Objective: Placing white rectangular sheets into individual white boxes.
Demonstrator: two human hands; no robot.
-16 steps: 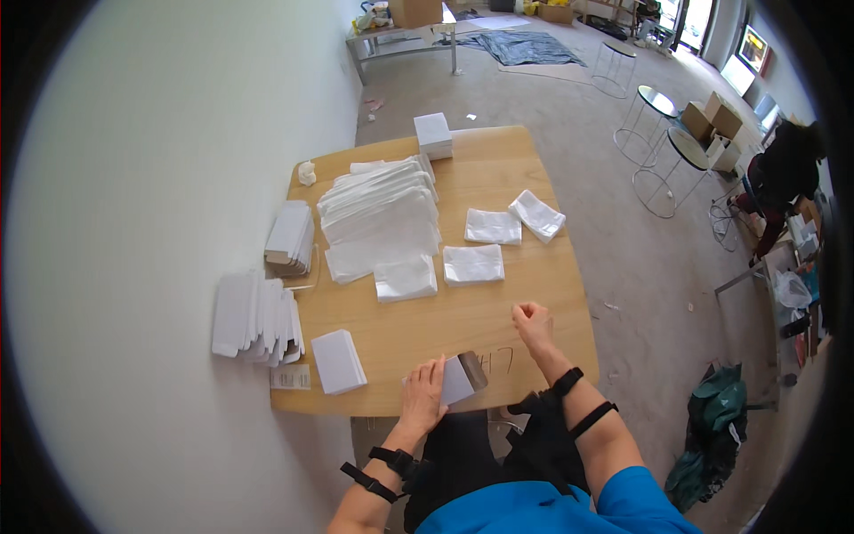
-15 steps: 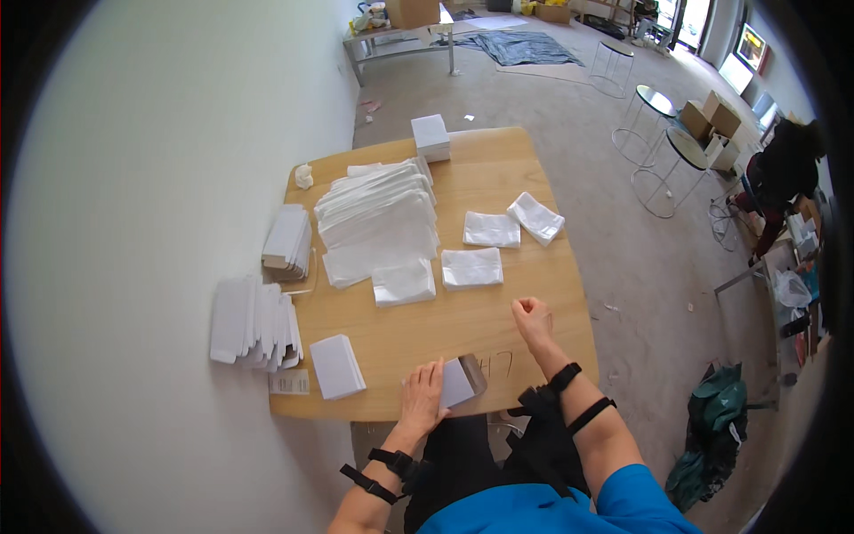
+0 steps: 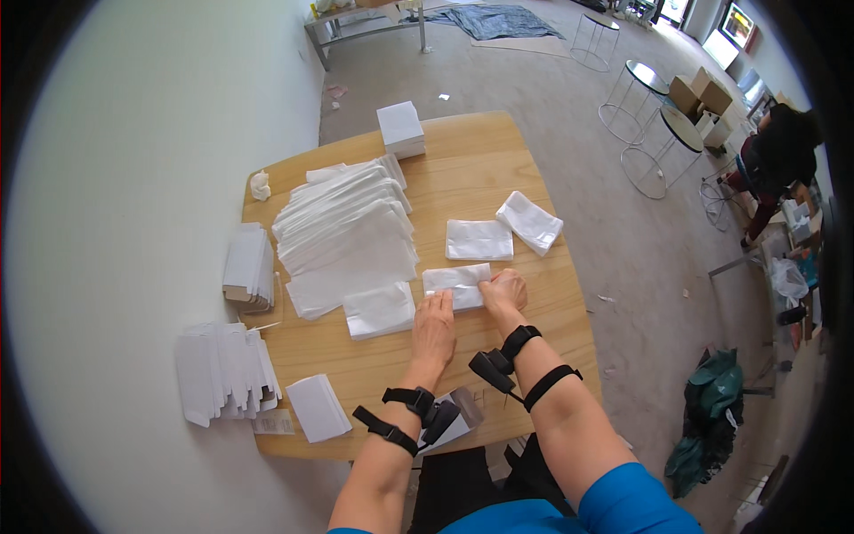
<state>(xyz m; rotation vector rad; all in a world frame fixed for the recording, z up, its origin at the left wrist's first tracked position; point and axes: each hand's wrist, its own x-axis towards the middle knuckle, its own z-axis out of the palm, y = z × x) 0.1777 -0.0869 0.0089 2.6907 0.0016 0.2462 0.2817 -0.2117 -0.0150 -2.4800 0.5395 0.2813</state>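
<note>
Both my hands rest on a white flat packet (image 3: 454, 282) in the middle of the wooden table (image 3: 498, 169). My left hand (image 3: 434, 326) lies flat with fingers on the packet's near left edge. My right hand (image 3: 503, 290) grips its right end with curled fingers. Another white packet (image 3: 380, 310) lies just left of it. Two more packets (image 3: 479, 238) (image 3: 529, 222) lie beyond my hands. A big fanned pile of white bags (image 3: 345, 233) covers the table's left part.
A white box (image 3: 400, 130) stands at the far edge. Flat folded cartons (image 3: 224, 377) (image 3: 248, 265) hang over the left edge, one flat carton (image 3: 318, 408) lies near left. A small box (image 3: 455, 418) sits under my left forearm. Another person (image 3: 783, 151) is far right, near wire stools (image 3: 649, 133).
Both hands have moved forward from the near edge of the table to the middle packet and now lie on it.
</note>
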